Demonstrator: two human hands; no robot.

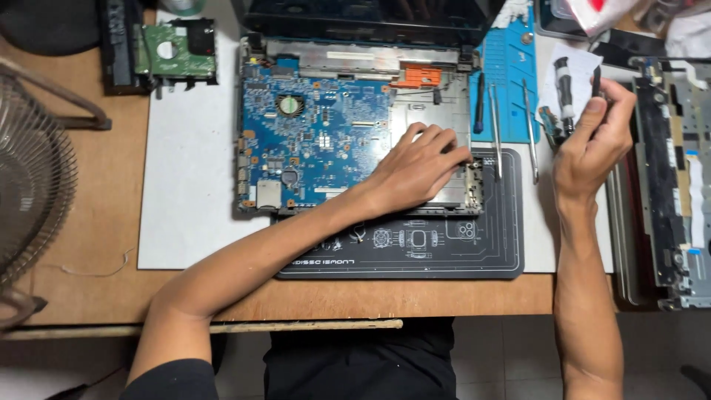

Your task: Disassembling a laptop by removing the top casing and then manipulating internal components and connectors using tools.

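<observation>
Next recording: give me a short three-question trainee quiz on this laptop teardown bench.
1. True or false: the left hand rests flat on the opened laptop base.
2. What does the right hand grip? A) a black-handled tool B) the green drive board C) the fan
3. What colour is the laptop's mainboard?

Key: 1 true; 2 A; 3 blue.
</observation>
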